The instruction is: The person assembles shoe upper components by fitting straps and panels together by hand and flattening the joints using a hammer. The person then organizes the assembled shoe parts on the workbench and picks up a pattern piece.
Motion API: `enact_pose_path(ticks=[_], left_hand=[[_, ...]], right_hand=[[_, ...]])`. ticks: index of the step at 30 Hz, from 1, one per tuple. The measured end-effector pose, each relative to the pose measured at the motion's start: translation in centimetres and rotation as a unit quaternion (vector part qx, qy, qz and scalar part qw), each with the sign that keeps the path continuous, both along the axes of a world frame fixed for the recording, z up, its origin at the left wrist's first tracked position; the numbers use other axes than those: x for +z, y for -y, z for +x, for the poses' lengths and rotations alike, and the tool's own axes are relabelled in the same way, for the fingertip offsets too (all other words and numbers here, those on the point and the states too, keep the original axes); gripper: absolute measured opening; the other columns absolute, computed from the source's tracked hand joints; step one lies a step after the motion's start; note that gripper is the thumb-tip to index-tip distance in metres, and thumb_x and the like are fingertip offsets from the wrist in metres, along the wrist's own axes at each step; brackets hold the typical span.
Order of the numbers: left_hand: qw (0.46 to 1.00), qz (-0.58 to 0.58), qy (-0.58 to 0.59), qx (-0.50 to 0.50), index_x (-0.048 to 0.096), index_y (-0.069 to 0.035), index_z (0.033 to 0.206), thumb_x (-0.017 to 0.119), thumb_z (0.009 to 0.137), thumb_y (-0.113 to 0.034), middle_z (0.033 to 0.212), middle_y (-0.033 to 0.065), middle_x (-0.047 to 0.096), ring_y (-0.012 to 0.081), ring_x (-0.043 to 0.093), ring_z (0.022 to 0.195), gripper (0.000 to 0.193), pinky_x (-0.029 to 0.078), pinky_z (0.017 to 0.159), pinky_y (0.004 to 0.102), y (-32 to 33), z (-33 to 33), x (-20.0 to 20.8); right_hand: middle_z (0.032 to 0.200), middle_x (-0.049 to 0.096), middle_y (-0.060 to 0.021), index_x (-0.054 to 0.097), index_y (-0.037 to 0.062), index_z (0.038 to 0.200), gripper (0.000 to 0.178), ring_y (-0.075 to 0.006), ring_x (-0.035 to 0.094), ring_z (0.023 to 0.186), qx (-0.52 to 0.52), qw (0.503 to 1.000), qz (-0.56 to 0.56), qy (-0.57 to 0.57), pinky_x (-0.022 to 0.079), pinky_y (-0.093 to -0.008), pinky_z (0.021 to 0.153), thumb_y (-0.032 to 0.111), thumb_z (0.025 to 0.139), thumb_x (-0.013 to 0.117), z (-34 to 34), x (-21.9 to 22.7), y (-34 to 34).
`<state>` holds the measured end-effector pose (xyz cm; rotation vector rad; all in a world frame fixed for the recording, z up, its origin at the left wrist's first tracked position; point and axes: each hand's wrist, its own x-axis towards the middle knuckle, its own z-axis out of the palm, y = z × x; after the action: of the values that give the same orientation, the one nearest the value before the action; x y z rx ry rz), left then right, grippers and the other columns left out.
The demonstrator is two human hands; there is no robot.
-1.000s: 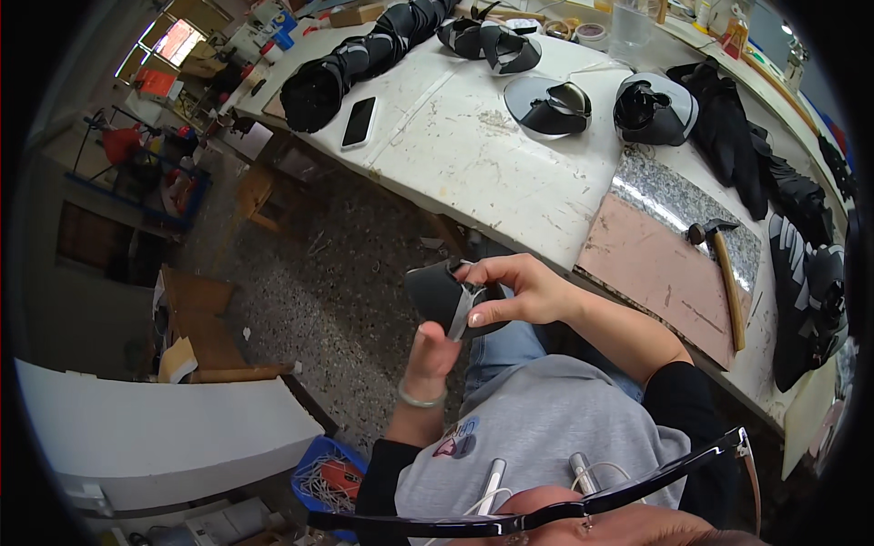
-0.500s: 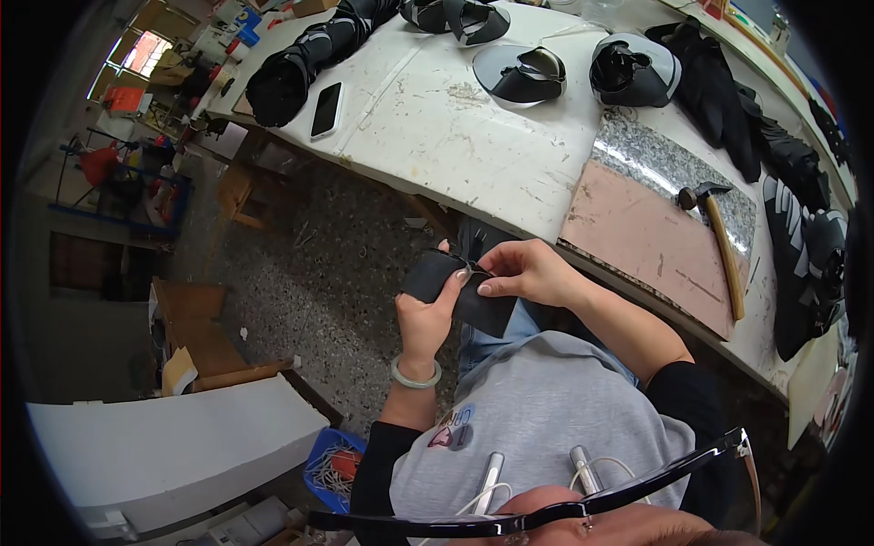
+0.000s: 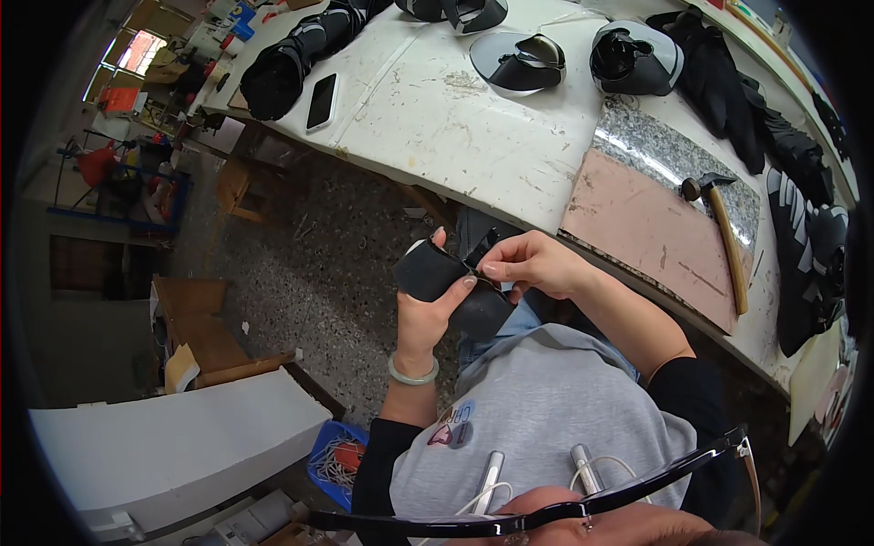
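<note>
"What lies on the granite slab (image 3: 660,146)?"
"A board (image 3: 642,223) over its front, a hammer (image 3: 727,244) along its right side."
"And left of it?"
"A smartphone (image 3: 322,102), well apart; nearer, a shoe upper (image 3: 431,271) in the left hand (image 3: 422,318)."

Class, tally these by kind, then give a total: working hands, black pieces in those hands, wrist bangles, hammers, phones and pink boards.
Hands: 2 (left hand, right hand)
Held black piece: 1
Bangle: 1
Hammer: 1
Phone: 1
Pink board: 1
Total: 7
</note>
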<state>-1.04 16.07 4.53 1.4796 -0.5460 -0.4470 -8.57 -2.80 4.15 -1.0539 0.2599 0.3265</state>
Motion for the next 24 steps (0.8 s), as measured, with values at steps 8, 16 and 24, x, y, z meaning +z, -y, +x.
enact_pose_path(ticks=[8, 16, 24], left_hand=[[0.999, -0.005, -0.041, -0.032, 0.047, 0.001, 0.132, 0.071, 0.077, 0.006, 0.11, 0.0049, 0.059, 0.0103, 0.058, 0.096, 0.06, 0.049, 0.083, 0.0252, -0.5, -0.4, 0.5], [0.998, -0.001, -0.056, -0.041, 0.045, 0.002, 0.134, 0.066, 0.079, 0.007, 0.119, 0.0066, 0.057, 0.0098, 0.055, 0.101, 0.058, 0.046, 0.086, 0.0247, -0.2, -1.2, 1.5], [0.997, 0.013, -0.03, -0.069, 0.047, 0.004, 0.132, 0.062, 0.084, 0.001, 0.122, 0.0075, 0.057, 0.0101, 0.055, 0.101, 0.05, 0.044, 0.089, 0.0246, -0.8, -0.9, 1.3]], right_hand=[[0.074, 0.066, -0.0043, 0.07, -0.0006, 0.088, 0.018, -0.0099, 0.062, 0.063, 0.054, 0.989, -0.123, 0.057, 0.053, -0.0233, 0.058, 0.016, 0.084, 0.071, -0.3, 1.2, 0.1], [0.073, 0.065, -0.0021, 0.069, 0.0, 0.084, 0.013, -0.0079, 0.061, 0.064, 0.086, 0.98, -0.173, 0.052, 0.051, -0.0222, 0.061, 0.013, 0.082, 0.071, -0.2, 1.2, 0.0], [0.07, 0.063, -0.0011, 0.068, -0.0007, 0.079, 0.012, -0.0072, 0.059, 0.062, 0.072, 0.983, -0.163, 0.052, 0.047, -0.0215, 0.058, 0.011, 0.08, 0.071, -0.6, 1.0, -0.4]])
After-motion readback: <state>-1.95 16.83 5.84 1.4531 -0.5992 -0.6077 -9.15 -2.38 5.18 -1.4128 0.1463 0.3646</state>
